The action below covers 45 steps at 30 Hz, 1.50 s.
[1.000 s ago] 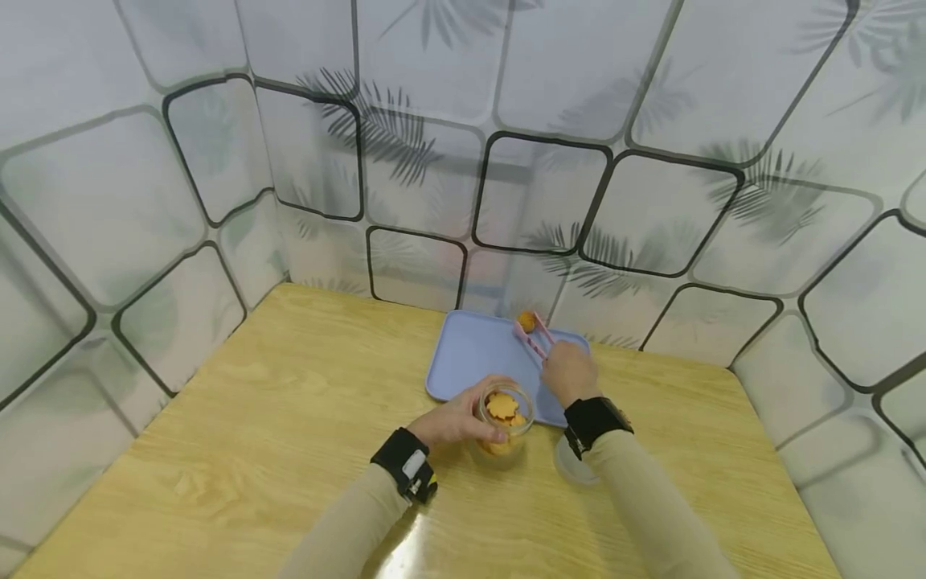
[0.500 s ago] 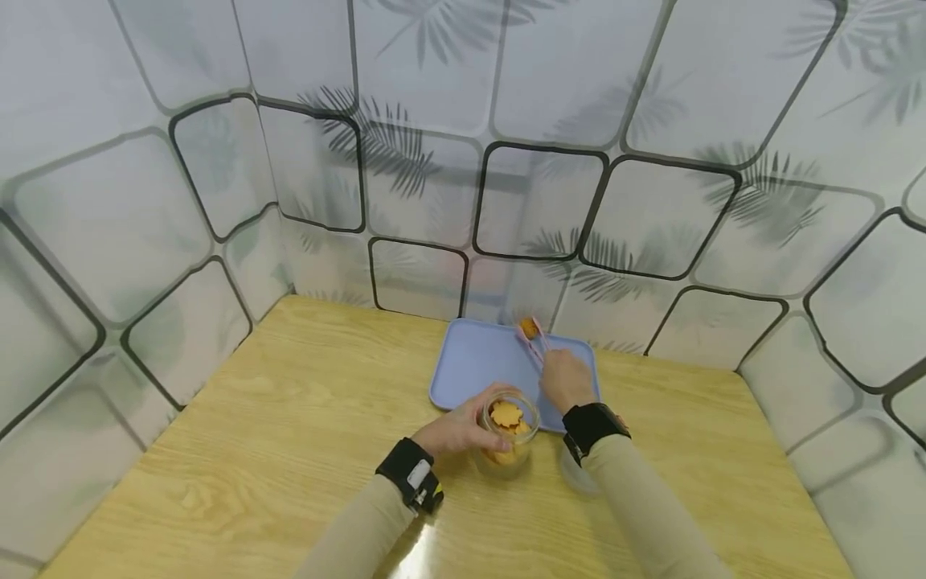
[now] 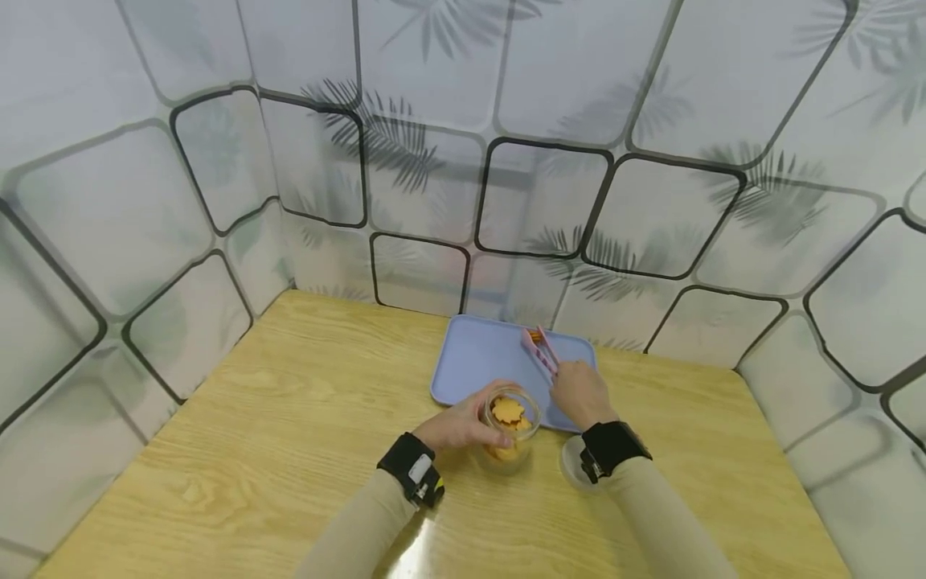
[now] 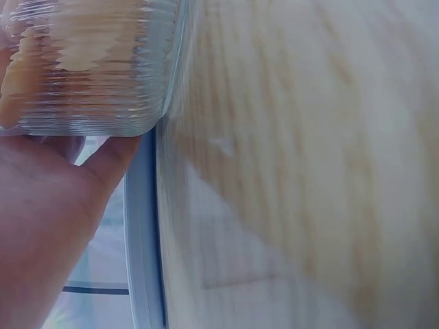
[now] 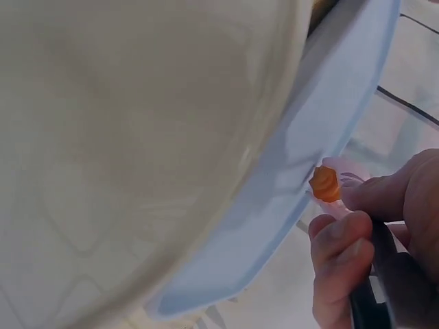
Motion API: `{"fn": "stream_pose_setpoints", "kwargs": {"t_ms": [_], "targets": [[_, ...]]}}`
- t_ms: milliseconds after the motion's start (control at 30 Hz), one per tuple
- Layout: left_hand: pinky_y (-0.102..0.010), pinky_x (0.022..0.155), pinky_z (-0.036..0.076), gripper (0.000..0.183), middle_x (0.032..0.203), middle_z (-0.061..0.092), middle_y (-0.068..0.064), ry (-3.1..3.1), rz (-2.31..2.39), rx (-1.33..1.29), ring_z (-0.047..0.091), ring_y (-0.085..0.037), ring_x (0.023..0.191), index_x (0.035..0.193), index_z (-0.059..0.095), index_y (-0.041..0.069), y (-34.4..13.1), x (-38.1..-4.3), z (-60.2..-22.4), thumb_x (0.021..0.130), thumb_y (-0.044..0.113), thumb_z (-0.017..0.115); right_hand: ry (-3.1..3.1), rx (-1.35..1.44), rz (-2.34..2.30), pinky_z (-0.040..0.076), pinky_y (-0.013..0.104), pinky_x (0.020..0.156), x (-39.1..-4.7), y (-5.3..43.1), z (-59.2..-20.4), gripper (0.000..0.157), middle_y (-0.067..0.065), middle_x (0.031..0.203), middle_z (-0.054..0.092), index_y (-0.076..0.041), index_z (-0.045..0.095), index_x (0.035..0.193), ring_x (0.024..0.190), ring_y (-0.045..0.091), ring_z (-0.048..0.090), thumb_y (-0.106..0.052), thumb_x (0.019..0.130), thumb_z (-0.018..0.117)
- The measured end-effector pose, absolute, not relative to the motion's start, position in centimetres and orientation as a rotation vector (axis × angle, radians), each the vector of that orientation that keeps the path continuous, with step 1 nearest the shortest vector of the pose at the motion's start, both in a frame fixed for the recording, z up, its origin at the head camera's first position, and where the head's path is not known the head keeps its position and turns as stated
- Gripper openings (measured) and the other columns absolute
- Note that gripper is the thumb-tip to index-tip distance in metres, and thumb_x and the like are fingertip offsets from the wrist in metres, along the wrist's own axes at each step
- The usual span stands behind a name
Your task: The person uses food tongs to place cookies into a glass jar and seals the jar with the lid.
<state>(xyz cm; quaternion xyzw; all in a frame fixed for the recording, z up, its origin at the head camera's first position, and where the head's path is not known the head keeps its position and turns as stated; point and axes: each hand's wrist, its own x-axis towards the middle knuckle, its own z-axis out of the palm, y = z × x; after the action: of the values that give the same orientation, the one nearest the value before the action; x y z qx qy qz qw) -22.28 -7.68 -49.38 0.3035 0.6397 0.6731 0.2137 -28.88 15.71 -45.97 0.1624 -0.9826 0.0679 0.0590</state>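
My left hand [image 3: 466, 420] grips a clear glass jar [image 3: 534, 426] from its left side, and scalloped yellow cookies [image 3: 508, 410] show through its mouth. In the left wrist view the ribbed jar wall [image 4: 103, 103] stands on the wood, the hand [image 4: 48, 205] behind it. My right hand [image 3: 580, 394] holds pink tongs [image 3: 538, 354] over the blue tray [image 3: 477, 354]. Between the tong tips is an orange-brown cookie [image 5: 324, 184], close to the tray's far edge. In the head view the tongs partly hide this cookie.
A round translucent lid [image 3: 575, 465] lies on the wooden table [image 3: 289, 418] near my right wrist, partly covered by it; it fills much of the right wrist view. Patterned curtain walls [image 3: 427, 201] stand right behind the tray and along both sides.
The right hand has shifted slightly to the right and nearer, and the tongs' tips with the cookie have come lower over the tray. The left hand keeps the jar in place.
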Motion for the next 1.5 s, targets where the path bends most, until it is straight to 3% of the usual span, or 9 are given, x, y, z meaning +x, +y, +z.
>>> {"fn": "stream_pose_setpoints", "kwargs": {"t_ms": [167, 333, 567, 800, 1000, 1267, 1500], "targets": [[-0.033, 0.113, 0.036, 0.082, 0.156, 0.033, -0.026, 1.775, 1.876, 0.829, 0.046, -0.013, 0.130, 0.156, 0.031, 0.009, -7.7, -22.0, -49.3, 0.087, 0.014, 0.076, -2.985, 0.507, 0.349, 0.049, 0.042, 0.061, -28.0, 16.3, -45.7, 0.023, 0.016, 0.073, 0.063, 0.005, 0.069, 0.090, 0.066, 0.028, 0.058, -0.015, 0.099, 0.061], [-0.031, 0.113, 0.036, 0.083, 0.154, 0.037, -0.024, 1.808, 1.845, 0.808, 0.047, -0.011, 0.128, 0.156, 0.029, 0.008, -7.7, -21.9, -49.3, 0.088, 0.013, 0.076, -2.954, 0.593, 0.550, 0.033, 0.030, 0.055, -26.4, 17.6, -45.6, 0.020, 0.004, 0.062, 0.048, -0.001, 0.065, 0.086, 0.055, 0.017, 0.043, -0.014, 0.100, 0.060], [-0.032, 0.114, 0.035, 0.085, 0.157, 0.035, -0.019, 1.859, 1.807, 0.780, 0.044, -0.013, 0.132, 0.158, 0.030, 0.011, -7.9, -22.2, -48.9, 0.088, 0.012, 0.078, -2.873, 0.655, 0.677, 0.025, 0.023, 0.050, -23.8, 19.1, -45.0, 0.013, -0.004, 0.057, 0.034, -0.007, 0.063, 0.089, 0.049, 0.008, 0.031, -0.012, 0.100, 0.062], [-0.033, 0.114, 0.034, 0.084, 0.156, 0.032, -0.027, 1.821, 1.825, 0.814, 0.044, -0.014, 0.131, 0.157, 0.029, 0.008, -8.0, -22.5, -48.8, 0.088, 0.007, 0.077, -2.841, 0.648, 0.722, 0.023, 0.021, 0.048, -21.4, 20.1, -44.2, 0.011, -0.006, 0.055, 0.037, -0.004, 0.068, 0.099, 0.047, 0.004, 0.026, -0.014, 0.101, 0.063], [-0.033, 0.115, 0.032, 0.084, 0.155, 0.034, -0.026, 1.829, 1.827, 0.816, 0.042, -0.013, 0.132, 0.157, 0.030, 0.008, -7.9, -22.5, -48.9, 0.088, 0.009, 0.077, -2.769, 0.649, 0.744, 0.024, 0.021, 0.047, -19.7, 21.0, -43.8, 0.024, -0.008, 0.055, 0.036, 0.002, 0.071, 0.118, 0.047, 0.001, 0.024, -0.012, 0.099, 0.065], [-0.036, 0.116, 0.031, 0.081, 0.157, 0.033, -0.025, 1.833, 1.830, 0.810, 0.041, -0.015, 0.134, 0.156, 0.033, 0.013, -8.0, -22.5, -48.7, 0.088, 0.008, 0.077, -2.725, 0.663, 0.795, 0.025, 0.020, 0.043, -17.4, 22.0, -43.7, 0.032, -0.013, 0.054, 0.034, 0.003, 0.068, 0.128, 0.045, -0.003, 0.023, -0.011, 0.099, 0.066], [-0.034, 0.114, 0.034, 0.082, 0.159, 0.032, -0.021, 1.829, 1.807, 0.804, 0.040, -0.016, 0.135, 0.157, 0.031, 0.015, -8.0, -22.5, -48.7, 0.089, 0.011, 0.077, -2.649, 0.758, 0.798, 0.022, 0.014, 0.041, -15.0, 22.1, -42.8, 0.030, -0.018, 0.055, 0.029, 0.004, 0.070, 0.125, 0.046, -0.009, 0.019, -0.008, 0.097, 0.069]]}}
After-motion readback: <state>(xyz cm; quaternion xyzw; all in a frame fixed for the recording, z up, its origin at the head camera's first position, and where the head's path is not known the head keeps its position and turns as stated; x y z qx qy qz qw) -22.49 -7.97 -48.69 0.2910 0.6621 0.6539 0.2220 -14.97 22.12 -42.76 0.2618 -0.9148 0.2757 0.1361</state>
